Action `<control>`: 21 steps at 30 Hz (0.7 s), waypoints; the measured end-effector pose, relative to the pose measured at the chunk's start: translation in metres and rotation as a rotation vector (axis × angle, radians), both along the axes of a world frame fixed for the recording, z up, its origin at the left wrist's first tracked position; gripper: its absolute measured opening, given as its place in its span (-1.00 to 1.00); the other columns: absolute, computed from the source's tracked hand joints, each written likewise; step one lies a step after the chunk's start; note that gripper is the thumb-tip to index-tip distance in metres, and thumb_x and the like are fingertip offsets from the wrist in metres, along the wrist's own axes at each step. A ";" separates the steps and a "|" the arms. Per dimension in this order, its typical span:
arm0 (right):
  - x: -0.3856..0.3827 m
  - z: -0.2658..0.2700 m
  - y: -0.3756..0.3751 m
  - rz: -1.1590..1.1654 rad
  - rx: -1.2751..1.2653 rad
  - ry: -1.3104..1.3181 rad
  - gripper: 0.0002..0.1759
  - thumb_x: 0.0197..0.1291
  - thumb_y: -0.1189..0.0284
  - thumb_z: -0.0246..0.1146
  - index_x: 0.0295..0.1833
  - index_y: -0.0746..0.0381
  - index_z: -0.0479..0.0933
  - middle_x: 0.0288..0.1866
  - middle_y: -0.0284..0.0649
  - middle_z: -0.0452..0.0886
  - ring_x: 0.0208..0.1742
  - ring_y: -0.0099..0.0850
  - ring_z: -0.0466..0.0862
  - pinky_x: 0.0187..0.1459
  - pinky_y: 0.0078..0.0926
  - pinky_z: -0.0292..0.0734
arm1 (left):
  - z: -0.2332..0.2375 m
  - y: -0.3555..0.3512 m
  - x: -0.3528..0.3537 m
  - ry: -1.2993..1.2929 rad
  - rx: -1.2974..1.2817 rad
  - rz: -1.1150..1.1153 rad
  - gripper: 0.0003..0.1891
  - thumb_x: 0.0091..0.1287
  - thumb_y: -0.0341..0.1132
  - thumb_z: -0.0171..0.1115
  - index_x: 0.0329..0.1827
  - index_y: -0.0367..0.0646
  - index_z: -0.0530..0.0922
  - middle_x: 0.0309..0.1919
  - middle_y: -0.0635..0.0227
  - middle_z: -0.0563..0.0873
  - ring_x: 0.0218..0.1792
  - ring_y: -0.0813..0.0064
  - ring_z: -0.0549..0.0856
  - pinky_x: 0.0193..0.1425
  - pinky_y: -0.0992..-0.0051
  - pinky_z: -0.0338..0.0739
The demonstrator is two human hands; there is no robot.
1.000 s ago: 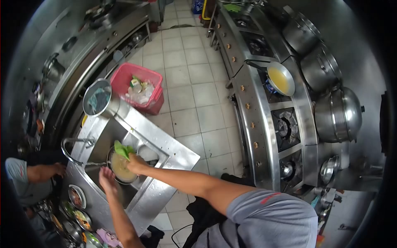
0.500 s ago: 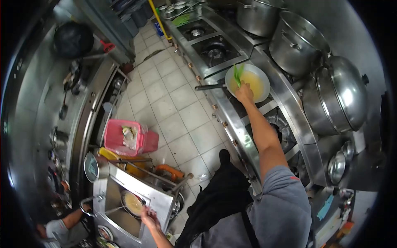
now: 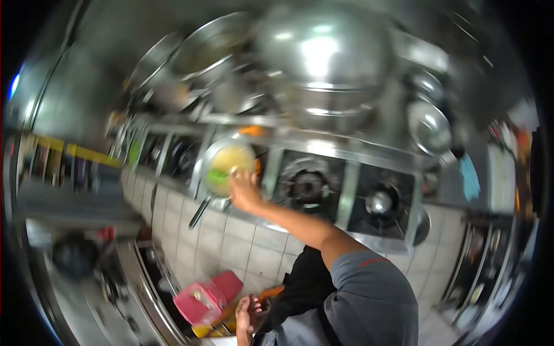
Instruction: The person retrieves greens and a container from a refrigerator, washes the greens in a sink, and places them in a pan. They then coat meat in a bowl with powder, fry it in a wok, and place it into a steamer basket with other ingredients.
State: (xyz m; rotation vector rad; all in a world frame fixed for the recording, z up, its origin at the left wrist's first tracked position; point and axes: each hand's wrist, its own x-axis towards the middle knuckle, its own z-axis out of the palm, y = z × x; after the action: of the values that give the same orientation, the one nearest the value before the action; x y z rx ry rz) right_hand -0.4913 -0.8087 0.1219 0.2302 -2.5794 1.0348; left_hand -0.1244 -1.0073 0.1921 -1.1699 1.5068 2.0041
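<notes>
1. So the right hand [image 3: 244, 188] is over the pan [image 3: 206, 167], fingers pinched around a green leaf [image 3: 217, 176] right at the yellow liquid [image 3: 234, 157]. Blurry, so can't tell how deep it dips.
2. Left hand [image 3: 246, 312] hangs low near the pink bin [image 3: 199, 303], fingers loosely spread, nothing visible in it.
3. IMO any move from here calls for a light grip and knuckles clear of that rim.

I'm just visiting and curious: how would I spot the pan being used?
Find the long metal stove, then the right hand reaching over it. By its fingers sits a shallow round pan of yellow liquid. Its dark handle and the bright green leaf set it apart from the big pots behind.
</notes>
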 end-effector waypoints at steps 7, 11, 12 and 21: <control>0.310 -0.026 0.231 -0.006 -0.228 0.118 -0.78 0.07 0.52 0.22 -0.12 0.20 0.52 -0.27 -0.24 0.59 -0.15 -0.25 0.55 -0.03 -0.22 0.33 | -0.033 0.057 -0.117 0.310 -0.341 -0.865 -0.73 0.42 -0.18 0.20 0.01 -0.17 0.55 -0.20 0.33 0.71 -0.35 0.54 0.66 -0.31 0.56 0.53; 0.478 -0.045 0.356 -0.477 -0.210 0.067 -0.76 0.05 0.56 0.23 -0.11 0.21 0.51 -0.33 -0.14 0.64 -0.24 -0.12 0.64 -0.07 -0.09 0.42 | -0.020 0.217 -0.118 0.569 -0.441 -1.024 -0.77 0.41 -0.21 0.22 0.00 -0.11 0.56 -0.23 0.42 0.67 -0.29 0.60 0.61 -0.24 0.58 0.47; 0.512 -0.047 0.382 -0.626 -0.297 -0.059 -0.79 0.07 0.53 0.24 -0.13 0.23 0.51 -0.37 -0.13 0.63 -0.26 -0.14 0.64 -0.14 -0.13 0.45 | -0.027 0.252 -0.104 0.613 -0.322 -1.059 -0.77 0.41 -0.22 0.22 0.02 -0.11 0.55 -0.23 0.42 0.67 -0.29 0.59 0.62 -0.23 0.57 0.48; 0.699 -0.108 0.676 -1.071 -0.819 -0.374 -0.65 0.22 0.14 0.31 -0.35 0.22 0.50 -0.50 -0.33 0.54 -0.51 -0.45 0.57 -0.45 -0.42 0.54 | 0.017 0.548 0.059 0.581 0.070 -1.900 -0.55 0.37 -0.26 0.30 0.27 -0.20 0.42 -0.06 0.33 0.65 -0.05 0.51 0.64 0.06 0.49 0.54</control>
State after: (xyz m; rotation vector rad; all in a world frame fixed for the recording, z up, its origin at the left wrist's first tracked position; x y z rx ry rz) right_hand 0.2073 -0.1332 0.0139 -1.4507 -1.7701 1.5484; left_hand -0.0653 -0.4594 0.2089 0.9030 1.5347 0.8430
